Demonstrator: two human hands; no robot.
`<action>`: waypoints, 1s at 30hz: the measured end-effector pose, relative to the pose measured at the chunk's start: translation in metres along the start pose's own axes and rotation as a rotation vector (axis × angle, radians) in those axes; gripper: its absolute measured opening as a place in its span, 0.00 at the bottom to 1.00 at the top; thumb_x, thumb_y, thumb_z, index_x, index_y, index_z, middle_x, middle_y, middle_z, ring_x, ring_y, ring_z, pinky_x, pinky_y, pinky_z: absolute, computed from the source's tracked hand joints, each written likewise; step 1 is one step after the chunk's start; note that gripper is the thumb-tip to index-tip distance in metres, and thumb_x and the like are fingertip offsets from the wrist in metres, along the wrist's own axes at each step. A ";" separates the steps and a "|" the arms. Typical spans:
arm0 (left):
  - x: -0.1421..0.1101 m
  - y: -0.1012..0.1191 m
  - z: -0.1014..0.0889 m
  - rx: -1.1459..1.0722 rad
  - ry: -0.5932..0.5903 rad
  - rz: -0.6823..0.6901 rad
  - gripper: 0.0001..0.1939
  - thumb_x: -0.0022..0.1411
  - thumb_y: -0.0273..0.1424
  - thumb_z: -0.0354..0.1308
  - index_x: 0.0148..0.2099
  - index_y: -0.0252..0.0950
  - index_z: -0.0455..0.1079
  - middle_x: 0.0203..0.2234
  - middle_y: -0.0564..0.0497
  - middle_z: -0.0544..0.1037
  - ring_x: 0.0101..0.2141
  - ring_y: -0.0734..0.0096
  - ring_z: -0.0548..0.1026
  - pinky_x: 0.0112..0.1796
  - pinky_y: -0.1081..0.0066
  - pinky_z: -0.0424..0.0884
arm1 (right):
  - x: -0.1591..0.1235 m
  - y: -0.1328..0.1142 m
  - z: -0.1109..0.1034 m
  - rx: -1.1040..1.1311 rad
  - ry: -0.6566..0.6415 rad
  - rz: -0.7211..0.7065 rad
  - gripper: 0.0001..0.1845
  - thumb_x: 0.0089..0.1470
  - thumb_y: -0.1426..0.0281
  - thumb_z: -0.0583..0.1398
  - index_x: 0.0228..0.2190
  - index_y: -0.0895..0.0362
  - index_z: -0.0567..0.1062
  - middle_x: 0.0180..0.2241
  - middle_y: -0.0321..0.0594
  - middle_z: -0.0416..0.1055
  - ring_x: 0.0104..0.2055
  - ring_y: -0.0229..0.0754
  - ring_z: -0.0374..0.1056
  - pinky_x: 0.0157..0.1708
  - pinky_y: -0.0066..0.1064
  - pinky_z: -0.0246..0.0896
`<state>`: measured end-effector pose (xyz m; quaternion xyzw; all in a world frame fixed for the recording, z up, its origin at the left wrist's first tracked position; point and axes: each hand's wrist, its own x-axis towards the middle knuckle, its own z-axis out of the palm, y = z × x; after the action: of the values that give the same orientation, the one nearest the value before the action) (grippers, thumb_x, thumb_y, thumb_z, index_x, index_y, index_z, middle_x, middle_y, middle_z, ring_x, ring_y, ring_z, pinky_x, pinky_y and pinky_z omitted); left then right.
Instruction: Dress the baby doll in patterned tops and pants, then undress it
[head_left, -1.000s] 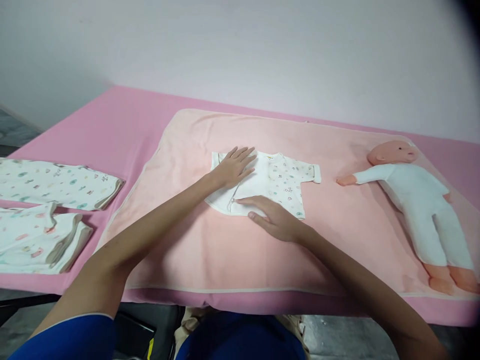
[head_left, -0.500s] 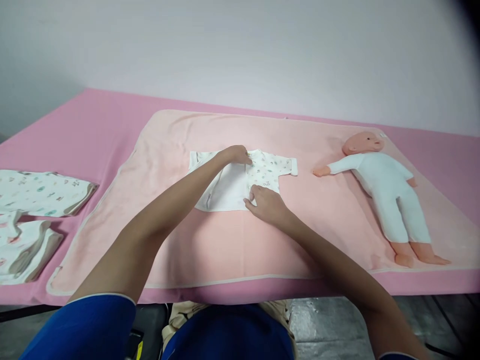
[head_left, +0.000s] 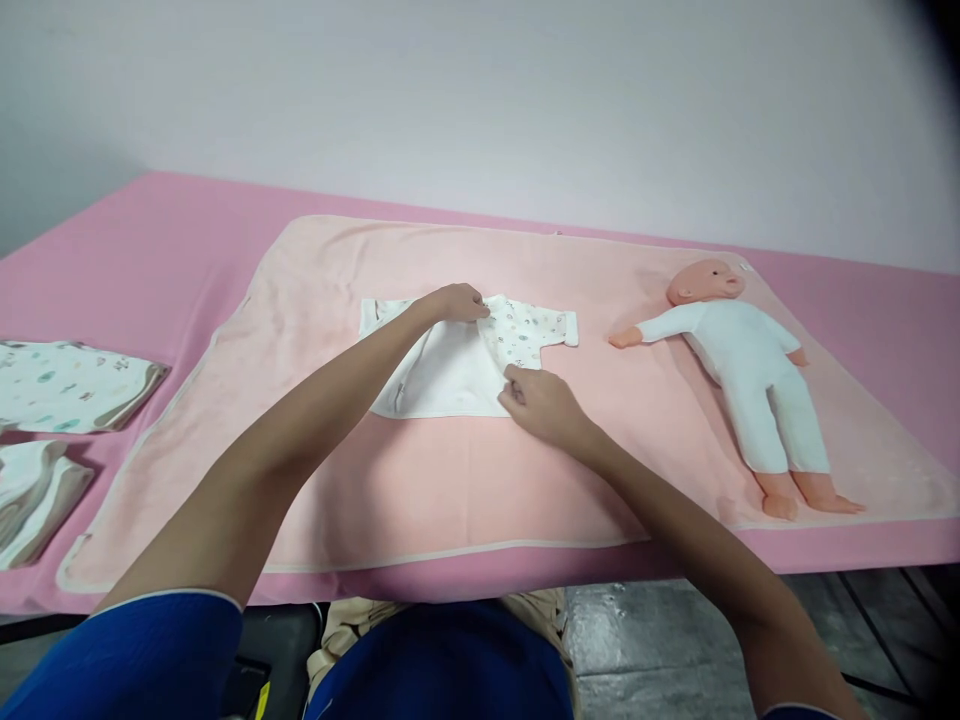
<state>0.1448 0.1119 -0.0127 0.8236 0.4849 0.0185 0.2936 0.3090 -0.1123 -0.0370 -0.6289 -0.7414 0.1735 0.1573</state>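
A small white baby shirt with a printed pattern lies spread on a pale pink blanket, its plain inner side showing in the middle. My left hand is closed on the shirt's front edge near the neckline, fingers pinched. Lower down, my right hand grips the edge of the right front panel near the hem, fingers curled. The right sleeve lies stretched out to the side. My left forearm covers part of the left sleeve.
A baby doll in a white suit lies on its back at the right of the blanket. Folded patterned baby clothes and another folded white garment rest on the pink table cover at the left. A pale wall stands behind.
My right hand has drawn the right front panel's edge outward to the right, baring more of the inside. My left hand stays at the neckline. The view has shifted slightly right.
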 end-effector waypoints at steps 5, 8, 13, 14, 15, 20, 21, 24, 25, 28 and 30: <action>0.014 0.033 0.029 -0.182 0.160 0.056 0.22 0.78 0.44 0.46 0.40 0.37 0.75 0.44 0.43 0.86 0.42 0.60 0.80 0.47 0.64 0.73 | -0.023 0.069 -0.050 0.328 0.159 0.099 0.15 0.70 0.60 0.56 0.31 0.52 0.63 0.27 0.32 0.63 0.30 0.40 0.61 0.34 0.33 0.52; 0.023 0.052 0.059 -0.198 0.265 0.153 0.25 0.82 0.45 0.41 0.48 0.37 0.75 0.53 0.41 0.84 0.53 0.55 0.79 0.57 0.59 0.73 | -0.037 0.113 -0.064 0.208 0.158 0.198 0.16 0.70 0.57 0.57 0.31 0.52 0.69 0.29 0.35 0.68 0.32 0.43 0.63 0.36 0.36 0.57; 0.017 0.041 0.092 0.042 0.382 0.437 0.23 0.80 0.42 0.48 0.62 0.31 0.72 0.65 0.33 0.75 0.66 0.42 0.69 0.68 0.46 0.65 | -0.054 0.130 -0.047 -0.152 0.351 0.075 0.16 0.69 0.59 0.60 0.50 0.56 0.78 0.50 0.54 0.80 0.54 0.61 0.74 0.57 0.53 0.70; 0.015 0.035 0.096 0.071 0.363 0.471 0.25 0.79 0.43 0.50 0.65 0.31 0.71 0.68 0.32 0.73 0.68 0.42 0.67 0.70 0.46 0.64 | -0.055 0.125 -0.041 -0.177 0.352 -0.015 0.21 0.71 0.59 0.59 0.58 0.58 0.77 0.58 0.58 0.78 0.62 0.63 0.72 0.63 0.56 0.68; 0.013 0.029 0.098 0.093 0.340 0.488 0.27 0.78 0.44 0.51 0.68 0.31 0.68 0.71 0.31 0.70 0.71 0.41 0.66 0.71 0.45 0.63 | -0.056 0.118 -0.036 -0.184 0.305 -0.109 0.26 0.73 0.58 0.59 0.65 0.58 0.74 0.66 0.58 0.74 0.69 0.64 0.68 0.70 0.58 0.64; 0.012 0.015 0.101 0.175 0.250 0.466 0.35 0.80 0.48 0.47 0.79 0.34 0.59 0.83 0.36 0.52 0.81 0.43 0.51 0.79 0.42 0.49 | -0.060 0.094 -0.017 -0.148 -0.113 -0.396 0.37 0.80 0.57 0.51 0.82 0.44 0.50 0.84 0.40 0.45 0.86 0.54 0.42 0.83 0.60 0.45; 0.013 0.016 0.101 0.193 0.236 0.453 0.36 0.80 0.49 0.47 0.80 0.35 0.58 0.84 0.37 0.51 0.82 0.43 0.49 0.78 0.41 0.49 | -0.061 0.093 -0.014 -0.145 -0.149 -0.399 0.37 0.81 0.57 0.50 0.83 0.43 0.47 0.84 0.39 0.43 0.86 0.54 0.41 0.83 0.61 0.43; 0.012 0.022 0.097 0.271 0.208 0.416 0.38 0.80 0.49 0.45 0.81 0.35 0.57 0.84 0.36 0.49 0.82 0.42 0.49 0.78 0.41 0.51 | -0.065 0.093 -0.005 -0.165 -0.172 -0.389 0.38 0.81 0.56 0.49 0.83 0.41 0.44 0.85 0.39 0.39 0.86 0.54 0.40 0.83 0.64 0.42; 0.012 0.025 0.095 0.311 0.209 0.407 0.37 0.80 0.48 0.46 0.81 0.34 0.58 0.84 0.35 0.50 0.82 0.40 0.50 0.77 0.42 0.52 | -0.066 0.094 -0.004 -0.180 -0.165 -0.398 0.38 0.81 0.57 0.49 0.83 0.41 0.44 0.84 0.39 0.39 0.86 0.55 0.40 0.83 0.64 0.42; 0.009 0.043 0.091 0.447 0.233 0.378 0.35 0.77 0.42 0.50 0.77 0.27 0.63 0.80 0.28 0.58 0.77 0.36 0.60 0.75 0.42 0.54 | -0.070 0.104 -0.013 -0.212 -0.127 -0.442 0.37 0.80 0.56 0.51 0.82 0.40 0.48 0.84 0.40 0.43 0.86 0.57 0.43 0.82 0.66 0.42; 0.007 0.062 0.093 0.500 0.268 0.363 0.32 0.75 0.35 0.52 0.74 0.22 0.65 0.78 0.24 0.61 0.74 0.35 0.63 0.74 0.40 0.53 | -0.073 0.119 -0.038 -0.182 0.006 -0.410 0.36 0.79 0.56 0.51 0.81 0.41 0.53 0.82 0.45 0.51 0.84 0.59 0.49 0.81 0.66 0.45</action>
<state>0.2267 0.0521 -0.0599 0.9333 0.3540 0.0591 0.0083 0.4426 -0.1648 -0.0582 -0.4770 -0.8659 0.0682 0.1341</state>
